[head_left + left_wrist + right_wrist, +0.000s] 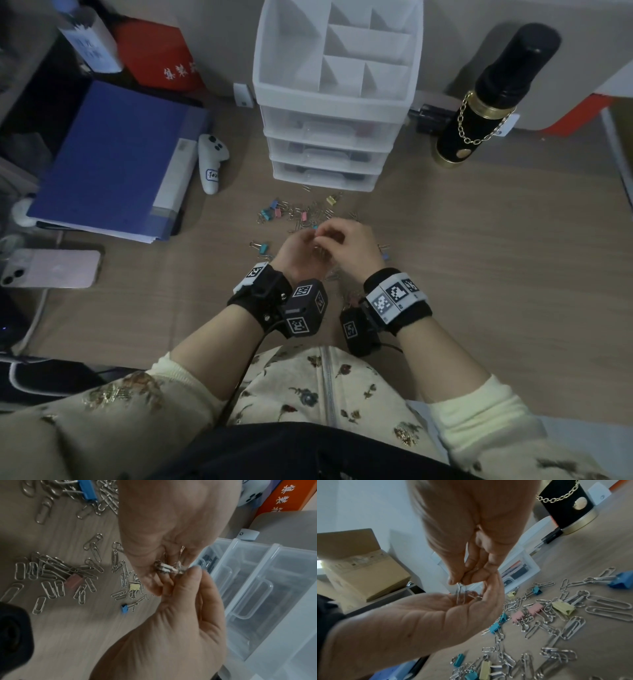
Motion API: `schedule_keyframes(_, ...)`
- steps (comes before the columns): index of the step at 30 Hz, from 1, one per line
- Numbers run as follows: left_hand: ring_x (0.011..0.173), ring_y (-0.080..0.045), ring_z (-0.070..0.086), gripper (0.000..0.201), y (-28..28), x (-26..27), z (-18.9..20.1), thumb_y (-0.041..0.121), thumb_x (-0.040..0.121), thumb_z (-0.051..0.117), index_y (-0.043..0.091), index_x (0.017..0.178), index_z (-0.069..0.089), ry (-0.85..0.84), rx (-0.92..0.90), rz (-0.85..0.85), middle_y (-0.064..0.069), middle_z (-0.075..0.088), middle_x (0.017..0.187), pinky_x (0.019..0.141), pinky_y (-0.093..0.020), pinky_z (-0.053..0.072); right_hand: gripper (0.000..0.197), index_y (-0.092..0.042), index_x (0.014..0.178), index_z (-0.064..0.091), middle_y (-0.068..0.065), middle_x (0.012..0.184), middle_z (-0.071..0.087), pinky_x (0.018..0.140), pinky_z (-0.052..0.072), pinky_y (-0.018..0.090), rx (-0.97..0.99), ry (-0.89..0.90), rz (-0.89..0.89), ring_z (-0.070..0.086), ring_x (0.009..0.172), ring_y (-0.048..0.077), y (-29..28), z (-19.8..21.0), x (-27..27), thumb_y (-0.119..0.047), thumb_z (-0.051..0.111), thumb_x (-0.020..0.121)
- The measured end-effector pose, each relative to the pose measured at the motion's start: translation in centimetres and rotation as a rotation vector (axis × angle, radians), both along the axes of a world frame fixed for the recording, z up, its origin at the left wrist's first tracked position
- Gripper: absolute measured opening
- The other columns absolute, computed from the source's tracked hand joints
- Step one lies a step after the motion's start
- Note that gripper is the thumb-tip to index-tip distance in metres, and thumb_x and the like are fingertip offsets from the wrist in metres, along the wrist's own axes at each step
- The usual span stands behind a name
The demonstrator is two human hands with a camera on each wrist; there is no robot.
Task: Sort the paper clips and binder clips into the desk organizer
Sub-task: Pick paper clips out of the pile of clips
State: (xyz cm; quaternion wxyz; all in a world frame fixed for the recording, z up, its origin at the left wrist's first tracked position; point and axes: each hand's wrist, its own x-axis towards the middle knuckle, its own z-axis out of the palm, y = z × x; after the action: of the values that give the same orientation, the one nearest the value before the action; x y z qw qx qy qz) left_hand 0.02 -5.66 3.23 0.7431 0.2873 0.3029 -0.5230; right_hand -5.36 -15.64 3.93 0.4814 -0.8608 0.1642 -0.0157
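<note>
Both hands meet over the wooden desk in front of the white desk organizer (pixel 329 99), whose top compartments are open and whose drawers (pixel 257 588) are closed. My left hand (pixel 303 241) is cupped palm up and holds several silver paper clips (pixel 460 596). My right hand (pixel 330 236) pinches a paper clip (pixel 165 566) with thumb and fingers right at the left palm. Loose paper clips and small binder clips (pixel 301 212) lie scattered between the hands and the organizer. Among them are pink (pixel 534 608), yellow (pixel 563 607) and blue (pixel 619 580) binder clips.
A blue folder (pixel 113 161) and a white controller (pixel 210 161) lie at the left, with a phone (pixel 51 267) nearer the desk edge. A black and gold bottle (pixel 479 102) stands at the right of the organizer. A red box (pixel 161 54) is at the back left.
</note>
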Motion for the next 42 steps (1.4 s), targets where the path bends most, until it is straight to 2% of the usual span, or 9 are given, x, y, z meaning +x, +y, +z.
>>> schedule_keyframes(4,0.064,-0.02,0.068,0.039,-0.1,0.0,-0.4,0.022,0.101,0.034,-0.001,0.086,0.062,0.004,-0.002,0.02,-0.013,0.07,0.075,0.063,-0.025,0.055,0.012,-0.017,0.09,0.074,-0.012,0.083,0.067,0.077,0.046,0.01,0.057,-0.042,-0.027,0.06,0.078,0.0,-0.2,0.0,-0.3,-0.01,0.069,0.081)
schedule_keyframes(8,0.073,-0.013,0.055,0.026,0.2,0.4,-1.8,0.02,0.097,0.04,0.002,0.091,0.058,0.087,-0.015,0.056,-0.006,0.055,0.088,0.068,-0.02,0.049,0.017,-0.016,0.093,0.073,-0.006,0.087,0.071,0.082,0.054,0.026,0.149,-0.043,-0.058,0.066,0.081,0.007,-0.6,-0.2,-0.5,-0.006,0.069,0.08)
schedule_keyframes(12,0.08,-0.015,0.057,0.031,0.1,0.5,-2.2,0.024,0.099,0.038,0.002,0.092,0.058,0.054,0.025,0.022,-0.007,0.057,0.09,0.072,-0.022,0.051,0.02,-0.015,0.095,0.072,-0.005,0.086,0.071,0.075,0.054,0.021,0.201,-0.038,-0.004,0.066,0.076,0.0,-0.6,-0.2,-0.8,-0.001,0.066,0.082)
schedule_keyframes(18,0.062,-0.011,0.049,0.026,0.5,0.8,-2.6,0.018,0.096,0.04,0.006,0.077,0.052,0.042,0.096,0.061,-0.003,0.05,0.073,0.056,-0.019,0.047,0.017,-0.018,0.094,0.072,-0.005,0.087,0.072,0.076,0.057,0.026,0.233,-0.083,0.005,0.069,0.077,0.012,-0.7,-1.2,-0.4,-0.006,0.064,0.085)
schedule_keyframes(24,0.036,-0.009,0.043,0.033,1.5,1.7,-3.9,0.016,0.095,0.035,0.015,0.064,0.044,0.036,0.176,0.17,0.005,0.044,0.046,0.047,-0.019,0.028,0.017,-0.014,0.102,0.069,-0.003,0.101,0.068,0.079,0.045,0.012,0.099,0.059,-0.021,0.06,0.089,0.005,-1.7,-2.7,-0.9,-0.011,0.065,0.086)
schedule_keyframes(31,0.031,-0.008,0.041,0.032,1.7,2.3,-4.7,0.014,0.096,0.033,0.013,0.065,0.041,0.064,0.201,0.205,0.003,0.043,0.046,0.029,-0.013,0.025,0.044,-0.021,0.124,0.055,-0.002,0.127,0.053,0.101,0.039,0.036,-0.386,0.358,0.31,0.045,0.121,0.018,-0.8,-5.1,-2.3,-0.032,0.067,0.084)
schedule_keyframes(34,0.031,-0.009,0.041,0.032,1.8,2.6,-5.1,0.014,0.096,0.032,0.013,0.066,0.042,0.055,0.212,0.229,0.002,0.043,0.046,0.031,-0.012,0.027,0.044,-0.017,0.123,0.052,0.0,0.125,0.048,0.097,0.038,0.034,-0.442,0.374,0.32,0.042,0.118,0.02,0.0,-6.2,-2.7,-0.026,0.068,0.083)
schedule_keyframes(38,0.037,-0.009,0.043,0.032,2.0,2.5,-5.3,0.017,0.096,0.034,0.013,0.066,0.045,0.027,0.231,0.21,0.003,0.044,0.053,0.038,-0.014,0.033,0.013,-0.012,0.1,0.063,0.003,0.112,0.053,0.092,0.04,0.032,-0.398,0.329,0.287,0.047,0.11,0.02,0.6,-6.6,-2.8,-0.014,0.061,0.088)
schedule_keyframes(42,0.05,-0.01,0.044,0.031,2.0,2.4,-5.2,0.017,0.096,0.036,0.014,0.067,0.047,0.012,0.253,0.172,0.003,0.043,0.062,0.049,-0.021,0.035,0.013,-0.011,0.098,0.066,0.006,0.109,0.058,0.092,0.04,0.035,-0.422,0.34,0.316,0.049,0.108,0.022,0.8,-6.7,-2.8,-0.012,0.055,0.091)
